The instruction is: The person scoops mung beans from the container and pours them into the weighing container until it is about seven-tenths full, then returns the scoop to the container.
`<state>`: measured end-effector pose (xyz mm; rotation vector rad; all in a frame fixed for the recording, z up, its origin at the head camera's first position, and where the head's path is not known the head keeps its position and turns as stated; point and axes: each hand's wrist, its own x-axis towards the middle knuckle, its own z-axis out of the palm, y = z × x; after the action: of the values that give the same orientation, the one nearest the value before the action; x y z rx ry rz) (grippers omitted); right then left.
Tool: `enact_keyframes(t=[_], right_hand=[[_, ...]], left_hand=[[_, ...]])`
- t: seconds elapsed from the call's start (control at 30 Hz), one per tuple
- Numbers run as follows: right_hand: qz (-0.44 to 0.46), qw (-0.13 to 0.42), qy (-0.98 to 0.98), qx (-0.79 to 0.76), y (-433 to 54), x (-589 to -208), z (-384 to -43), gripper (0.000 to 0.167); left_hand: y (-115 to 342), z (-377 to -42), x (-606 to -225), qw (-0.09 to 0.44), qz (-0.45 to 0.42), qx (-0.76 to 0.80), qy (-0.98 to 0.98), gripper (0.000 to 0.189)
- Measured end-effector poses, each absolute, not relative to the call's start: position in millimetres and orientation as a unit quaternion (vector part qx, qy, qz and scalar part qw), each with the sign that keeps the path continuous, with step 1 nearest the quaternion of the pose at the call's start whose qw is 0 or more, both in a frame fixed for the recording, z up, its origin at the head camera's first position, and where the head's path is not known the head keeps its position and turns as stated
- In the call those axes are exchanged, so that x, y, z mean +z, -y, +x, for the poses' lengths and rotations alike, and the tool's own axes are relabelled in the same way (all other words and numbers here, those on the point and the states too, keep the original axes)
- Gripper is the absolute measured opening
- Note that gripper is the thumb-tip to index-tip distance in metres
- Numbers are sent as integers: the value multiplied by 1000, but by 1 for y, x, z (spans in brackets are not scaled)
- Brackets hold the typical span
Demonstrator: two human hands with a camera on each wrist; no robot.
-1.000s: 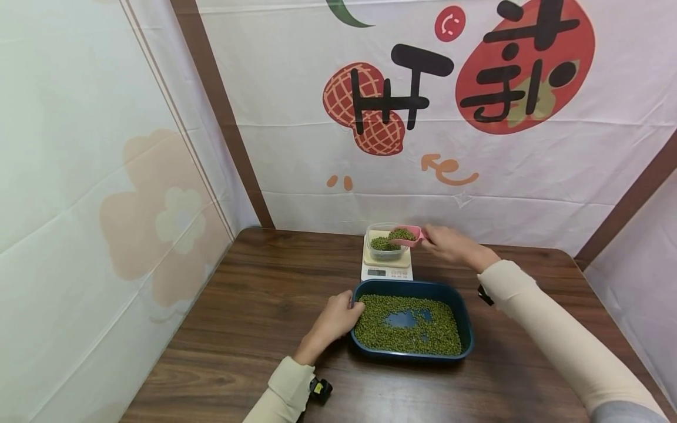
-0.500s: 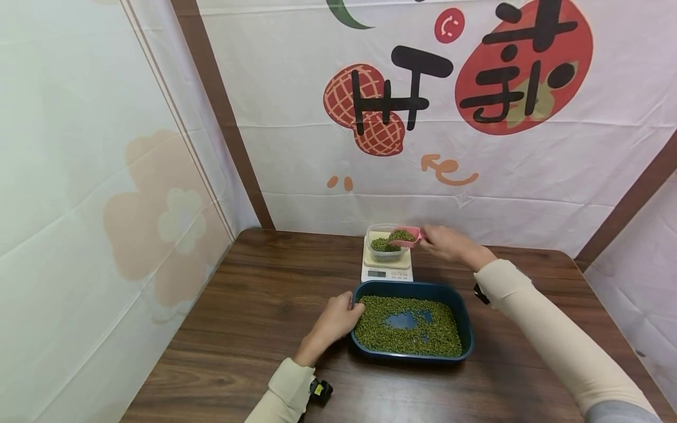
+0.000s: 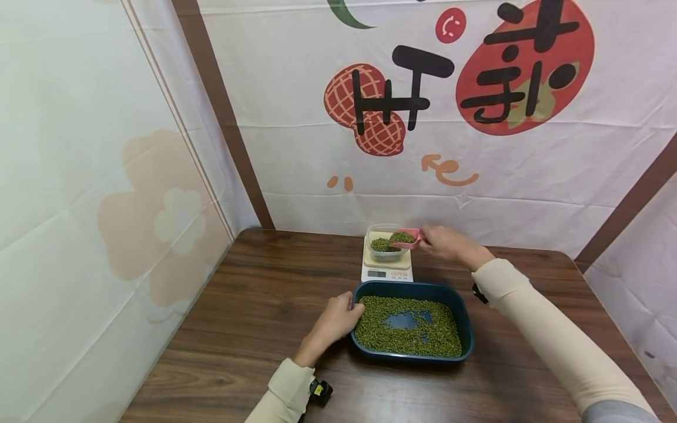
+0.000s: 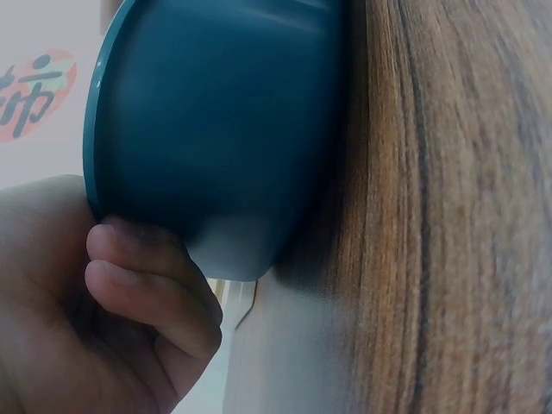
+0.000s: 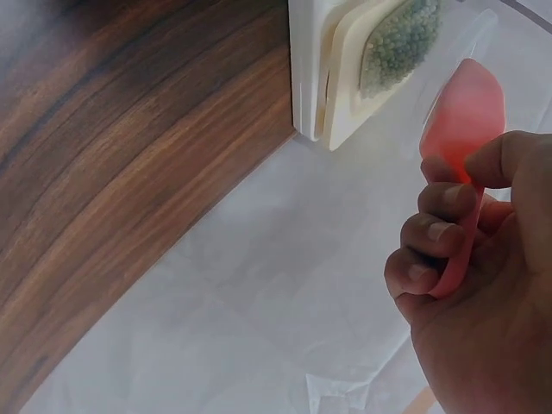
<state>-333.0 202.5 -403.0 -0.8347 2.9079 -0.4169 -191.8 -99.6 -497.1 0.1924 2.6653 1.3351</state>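
Note:
My right hand (image 3: 446,242) grips the handle of a pink scoop (image 5: 466,108), its fingers curled round it in the right wrist view. Green beans (image 3: 403,237) fill the scoop, whose front edge overlaps the rim of a clear plastic container (image 3: 372,251). More beans lie in that container, which sits on a white kitchen scale (image 3: 388,274) with a small display. With thumb over the rim and fingers outside, my left hand (image 3: 334,317) holds the left wall of a dark blue basin (image 4: 216,112). A layer of green beans covers most of the basin's floor.
The brown wooden table (image 3: 264,311) carries the basin in front and the scale right behind it. A printed white cloth (image 3: 301,147) hangs close behind the table's back edge, and another cloth (image 3: 79,235) hangs along the left side.
The scoop dips very slightly over the container, and the right forearm shifts a little to the left. The left hand and basin stay in place.

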Motion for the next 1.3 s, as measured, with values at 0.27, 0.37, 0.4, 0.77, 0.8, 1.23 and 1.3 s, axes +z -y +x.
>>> enact_keyframes(t=[0.27,0.37,0.4,0.77,0.8,1.23,1.3], right_hand=[[-271,63,-951,-136,-198,-399,-329,19],[-272,61,-951,-137,-198,-399,-330,17],[-272,60,-951,-134,-198,-398,-330,17],[-273,52,-954,-116,-198,-395,-330,15],[-272,51,-954,-114,-198,-395,-330,15],[-275,45,-956,-88,-194,-389,-330,15],[-275,46,-956,-86,-194,-389,-331,15]], left_hand=[[99,-190,-496,77,64,446,-890,26],[99,-190,-497,77,63,448,-888,26],[99,-190,-497,77,63,449,-888,26],[99,-192,-497,74,67,444,-890,26],[99,-192,-497,73,67,443,-891,26],[98,-193,-497,77,60,444,-890,22],[98,-193,-497,79,58,444,-891,22]])
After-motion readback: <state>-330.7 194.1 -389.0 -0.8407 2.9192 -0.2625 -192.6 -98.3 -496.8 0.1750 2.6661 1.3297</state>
